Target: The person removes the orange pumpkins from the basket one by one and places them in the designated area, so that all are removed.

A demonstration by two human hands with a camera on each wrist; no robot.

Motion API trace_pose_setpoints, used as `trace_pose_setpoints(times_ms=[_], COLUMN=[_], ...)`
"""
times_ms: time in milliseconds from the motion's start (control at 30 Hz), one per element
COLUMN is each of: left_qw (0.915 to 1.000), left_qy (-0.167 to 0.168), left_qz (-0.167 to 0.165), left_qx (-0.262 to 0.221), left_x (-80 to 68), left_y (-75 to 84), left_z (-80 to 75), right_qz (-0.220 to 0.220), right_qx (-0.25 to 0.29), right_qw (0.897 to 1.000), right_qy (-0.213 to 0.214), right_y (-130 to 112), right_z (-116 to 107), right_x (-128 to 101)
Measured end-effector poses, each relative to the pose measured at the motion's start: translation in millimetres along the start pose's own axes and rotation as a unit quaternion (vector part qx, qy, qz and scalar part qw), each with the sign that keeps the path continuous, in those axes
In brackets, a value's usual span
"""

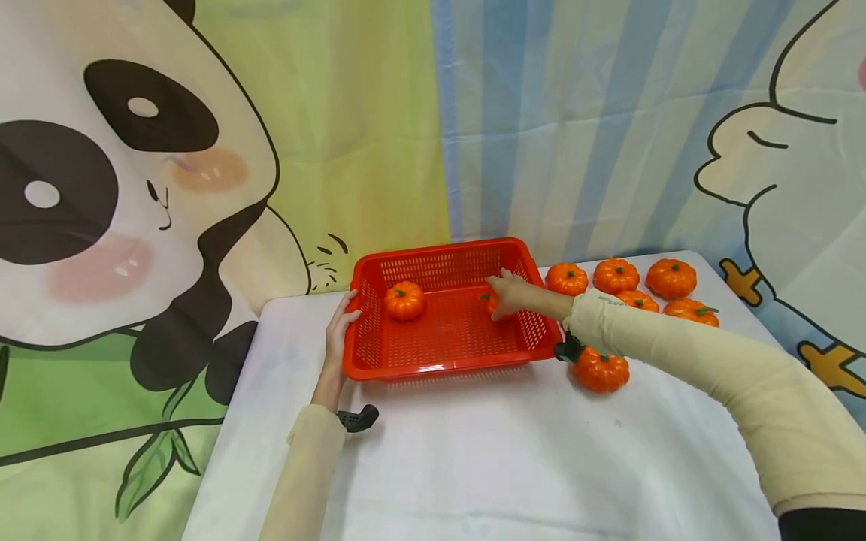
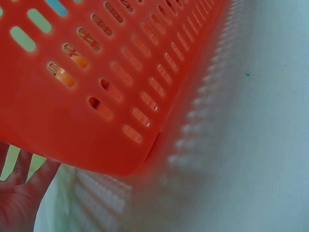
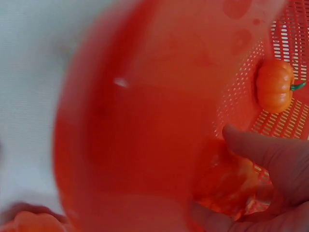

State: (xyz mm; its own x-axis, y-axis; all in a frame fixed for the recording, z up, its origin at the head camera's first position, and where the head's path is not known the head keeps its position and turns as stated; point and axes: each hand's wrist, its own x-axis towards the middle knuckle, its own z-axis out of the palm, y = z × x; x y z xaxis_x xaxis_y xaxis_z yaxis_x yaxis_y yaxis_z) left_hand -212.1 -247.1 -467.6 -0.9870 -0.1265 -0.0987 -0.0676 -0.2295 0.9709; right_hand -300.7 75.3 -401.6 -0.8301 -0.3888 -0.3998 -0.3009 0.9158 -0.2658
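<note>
Pumpkin (image 1: 492,302) is being lowered inside basket (image 1: 446,368), right hand (image 1: 516,294) fingers gripping it, left hand (image 1: 340,324) fingers resting open against basket's left wall; release seems due.

I can read no words, numbers, labels or brand marks anywhere in front of me: the red basket (image 1: 433,368) my hands are at carries none, the small pumpkins (image 1: 404,300) are unmarked, and the cloth backdrop (image 1: 135,188) behind the table shows only cartoon drawings, a panda among them, with no lettering
</note>
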Motion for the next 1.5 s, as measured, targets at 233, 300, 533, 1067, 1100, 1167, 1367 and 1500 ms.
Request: trace_pose_setpoints(times_ms=[233, 300, 533, 1067, 1100, 1167, 1367, 1500], left_qw=[1.0, 1.0, 0.9999, 1.0, 1.0, 1.0, 1.0, 1.0], left_qy=[0.001, 0.0, -0.003, 0.003, 0.003, 0.001, 0.001, 0.001], left_qz=[-0.003, -0.005, -0.002, 0.003, 0.003, 0.001, -0.003, 0.001], left_qx=[0.003, 0.0, -0.014, -0.003, -0.004, -0.003, -0.003, -0.006], left_x=[-1.0, -1.0, -0.1, 0.6, 0.5, 0.3, 0.2, -0.2], left_y=[-1.0, -1.7, -2.6, 2.0, 2.0, 1.6, 1.1, 0.7], left_z=[0.1, -0.2, 0.2, 1.8, 1.7, 1.8, 2.0, 1.9], right_qz=[-0.046, -0.066, -0.103, 0.032, 0.038, 0.053, 0.105, 0.128], right_qx=[0.023, 0.04, 0.105, 0.26, 0.259, 0.257, 0.239, 0.25], right_qw=[0.998, 0.996, 0.984, 0.947, 0.946, 0.944, 0.937, 0.925], right_qy=[0.036, 0.052, 0.098, 0.187, 0.193, 0.202, 0.231, 0.256], right_y=[3.9, 5.1, 13.2, 85.1, 91.5, 103.4, 134.9, 151.9], right_z=[-1.1, -4.1, -12.4, -0.4, 3.2, 10.1, 31.1, 45.9], right_x=[-6.1, -12.1, -55.2, -183.8, -187.2, -193.0, -203.3, -201.8])
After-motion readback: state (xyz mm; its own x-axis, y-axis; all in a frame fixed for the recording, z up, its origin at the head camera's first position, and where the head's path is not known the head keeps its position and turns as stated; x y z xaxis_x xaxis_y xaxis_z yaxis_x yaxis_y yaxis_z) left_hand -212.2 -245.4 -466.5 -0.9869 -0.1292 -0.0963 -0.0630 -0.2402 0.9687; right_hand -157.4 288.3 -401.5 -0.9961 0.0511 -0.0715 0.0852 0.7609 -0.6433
